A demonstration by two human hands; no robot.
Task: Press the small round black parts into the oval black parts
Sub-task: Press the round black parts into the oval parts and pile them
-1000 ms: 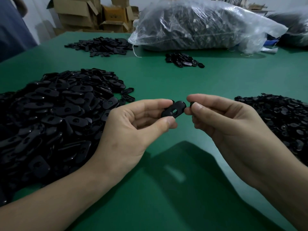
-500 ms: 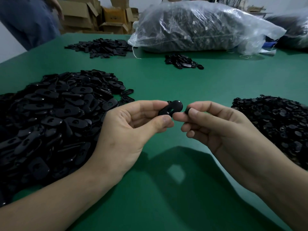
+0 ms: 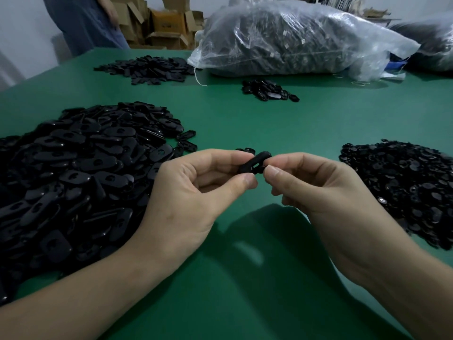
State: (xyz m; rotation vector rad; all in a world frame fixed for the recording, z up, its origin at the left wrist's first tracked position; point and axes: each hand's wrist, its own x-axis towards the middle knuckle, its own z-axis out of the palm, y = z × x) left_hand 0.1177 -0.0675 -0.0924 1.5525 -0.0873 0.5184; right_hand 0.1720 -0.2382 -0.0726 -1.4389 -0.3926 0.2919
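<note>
A: Where is room lying open?
B: Bare green table (image 3: 245, 123) is stretching right of the oval-parts pile (image 3: 81, 173).
A: What is blocking?
B: Farther right, the round-parts heap (image 3: 404, 187) is sitting; behind the pile, a stuffed plastic bag (image 3: 294, 40) is lying.

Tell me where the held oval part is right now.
Head view, centre: the oval part is above the green table, pinched between the left hand and the right hand, with the oval pile to its left.

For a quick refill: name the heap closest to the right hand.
The heap of small round parts on the right, beside the right hand; the others lie left or far back.
</note>
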